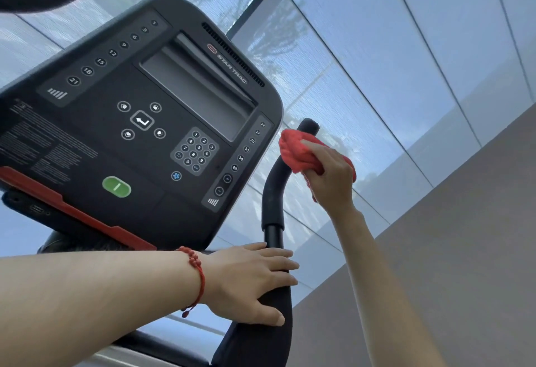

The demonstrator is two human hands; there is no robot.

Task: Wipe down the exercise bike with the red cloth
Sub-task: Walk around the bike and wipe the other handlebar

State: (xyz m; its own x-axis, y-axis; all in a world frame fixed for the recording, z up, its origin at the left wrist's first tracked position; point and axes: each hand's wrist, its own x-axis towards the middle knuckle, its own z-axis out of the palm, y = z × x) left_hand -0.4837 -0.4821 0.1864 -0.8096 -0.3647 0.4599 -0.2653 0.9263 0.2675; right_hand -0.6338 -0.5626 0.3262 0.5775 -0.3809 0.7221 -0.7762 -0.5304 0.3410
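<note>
1. The right hand [330, 175] is closed around the red cloth [301, 152] and presses it on the upper part of the right handlebar [272, 192], just below its tip.
2. The bar's long axis runs down from the cloth toward the left hand [255, 279], which wraps the same bar lower.
3. The next stroke probably follows this axis downward; the console [139, 123] stands beside, to the left.
</note>
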